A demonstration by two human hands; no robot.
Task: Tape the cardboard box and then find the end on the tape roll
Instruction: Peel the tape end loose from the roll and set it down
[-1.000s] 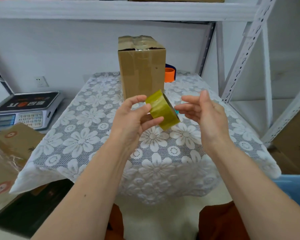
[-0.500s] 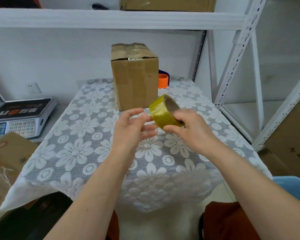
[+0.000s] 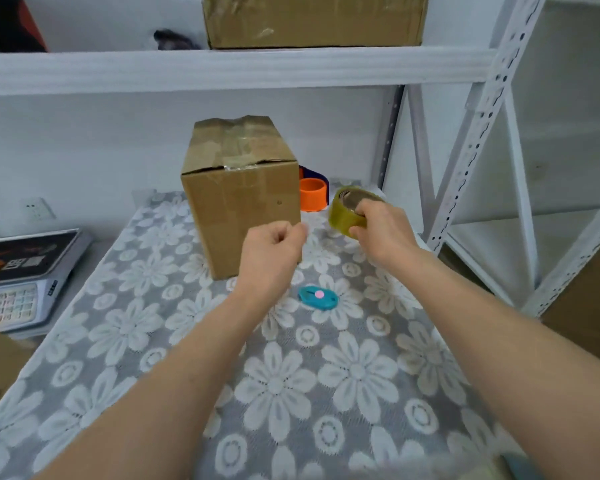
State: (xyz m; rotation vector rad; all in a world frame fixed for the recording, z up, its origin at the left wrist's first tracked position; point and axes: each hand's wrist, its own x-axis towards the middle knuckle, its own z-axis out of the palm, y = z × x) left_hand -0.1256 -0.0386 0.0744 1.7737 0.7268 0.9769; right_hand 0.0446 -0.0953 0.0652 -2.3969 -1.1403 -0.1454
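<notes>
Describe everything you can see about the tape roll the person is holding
The tape roll is a wide ring of glossy, yellowish clear tape wound on a brown cardboard core. The right hand grips it, fingers over the top rim and thumb under it. It is held tilted above the floral tablecloth, right of the cardboard box and in front of an orange roll. No loose end shows.

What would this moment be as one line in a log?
right hand: holds tape roll | left hand: loosely closed, empty, near box | box: upright, top taped | cutter: on table
</notes>
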